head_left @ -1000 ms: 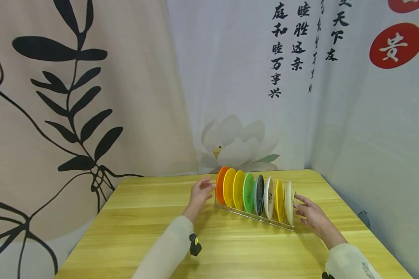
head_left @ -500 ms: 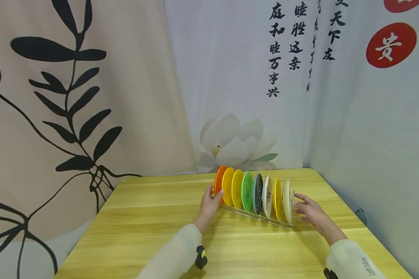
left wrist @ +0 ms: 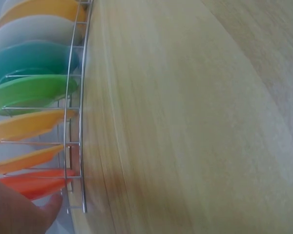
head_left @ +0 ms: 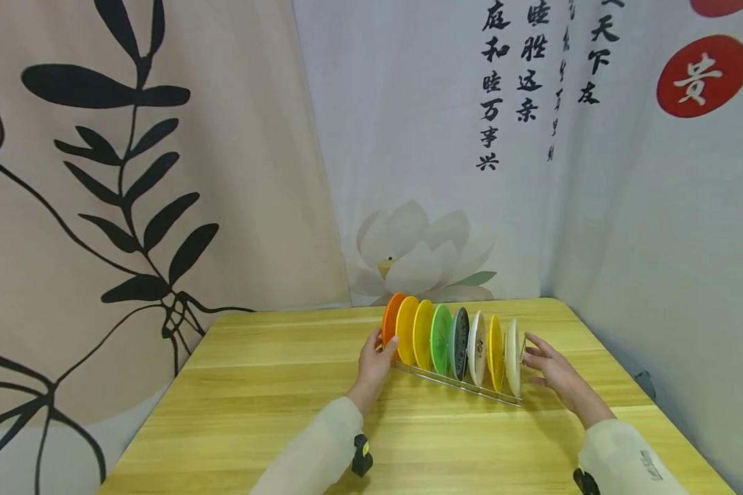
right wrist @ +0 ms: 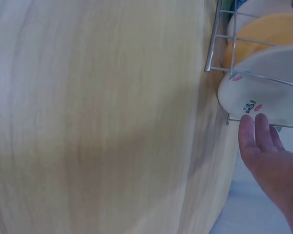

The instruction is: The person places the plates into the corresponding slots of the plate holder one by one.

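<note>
A wire dish rack [head_left: 464, 387] stands on the wooden table, holding a row of upright plates. At its left end is an orange plate [head_left: 392, 322], and at its right end a white plate [head_left: 512, 357] with small printed motifs. My left hand [head_left: 371, 361] grips the rack's left end, its thumb in front of the orange plate; in the left wrist view the orange plate [left wrist: 36, 183] lies beside that hand. My right hand [head_left: 554, 375] is at the other end, fingers extended. In the right wrist view its fingertips [right wrist: 260, 122] meet or nearly meet the end wire by the white plate.
Between the end plates stand yellow plates [head_left: 422, 333], a green plate [head_left: 439, 340], a dark patterned plate [head_left: 461, 344] and another white plate [head_left: 478, 350]. The wooden table [head_left: 254, 385] extends left and in front. Printed curtains [head_left: 272, 172] hang behind and to the right.
My left hand has moved right and slightly down, from beside the orange plate onto the rack's left end. The right hand has shifted only slightly at its end. The rack and plates look unmoved.
</note>
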`<state>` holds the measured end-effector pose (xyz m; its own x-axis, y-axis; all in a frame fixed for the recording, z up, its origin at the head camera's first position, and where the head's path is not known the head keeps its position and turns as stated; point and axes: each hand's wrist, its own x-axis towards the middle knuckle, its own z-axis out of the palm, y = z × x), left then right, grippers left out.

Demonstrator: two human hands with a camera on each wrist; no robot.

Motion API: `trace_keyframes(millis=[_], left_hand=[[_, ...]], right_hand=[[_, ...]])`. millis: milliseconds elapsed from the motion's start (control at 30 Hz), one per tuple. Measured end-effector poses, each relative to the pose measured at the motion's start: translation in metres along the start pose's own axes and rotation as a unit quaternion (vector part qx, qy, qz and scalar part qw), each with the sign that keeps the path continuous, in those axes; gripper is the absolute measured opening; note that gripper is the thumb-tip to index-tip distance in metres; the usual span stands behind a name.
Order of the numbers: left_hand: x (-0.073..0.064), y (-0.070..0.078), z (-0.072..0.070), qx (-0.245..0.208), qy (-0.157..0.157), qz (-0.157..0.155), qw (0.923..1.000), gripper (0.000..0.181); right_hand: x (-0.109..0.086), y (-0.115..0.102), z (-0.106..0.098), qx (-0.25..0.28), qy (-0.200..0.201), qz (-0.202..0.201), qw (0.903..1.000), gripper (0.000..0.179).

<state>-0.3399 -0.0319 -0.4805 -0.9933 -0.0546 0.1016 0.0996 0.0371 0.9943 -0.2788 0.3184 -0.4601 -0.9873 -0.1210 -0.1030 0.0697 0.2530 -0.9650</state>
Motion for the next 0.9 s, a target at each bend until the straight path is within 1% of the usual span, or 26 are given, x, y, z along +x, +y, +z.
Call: trace_keyframes(millis=[167, 300, 400, 667, 800, 900], left_hand=[[0.003, 0.002, 0.003, 0.004, -0.005, -0.001, 1.0000, 0.061], [0.009, 0.002, 0.000, 0.014, 0.000, 0.006, 0.9999, 0.059], [0.015, 0.002, -0.003, 0.018, -0.003, 0.008, 0.9998, 0.057], [0.033, 0.003, -0.009, 0.031, -0.028, 0.013, 0.9990, 0.054], [0.040, 0.009, -0.009, 0.056, -0.020, 0.013, 0.9981, 0.052], [0.045, 0.013, -0.008, 0.079, -0.001, 0.012, 0.9968, 0.050]], right_hand=[[-0.003, 0.000, -0.002, -0.001, 0.002, -0.003, 1.0000, 0.065], [-0.005, 0.000, 0.002, -0.004, 0.005, -0.008, 0.9999, 0.069], [-0.007, 0.000, 0.008, -0.007, 0.012, -0.009, 0.9999, 0.072], [-0.016, 0.001, 0.030, -0.008, 0.057, 0.002, 0.9983, 0.073], [-0.024, 0.002, 0.042, 0.005, 0.066, -0.004, 0.9978, 0.075], [-0.030, 0.004, 0.051, 0.009, 0.070, -0.015, 0.9974, 0.072]])
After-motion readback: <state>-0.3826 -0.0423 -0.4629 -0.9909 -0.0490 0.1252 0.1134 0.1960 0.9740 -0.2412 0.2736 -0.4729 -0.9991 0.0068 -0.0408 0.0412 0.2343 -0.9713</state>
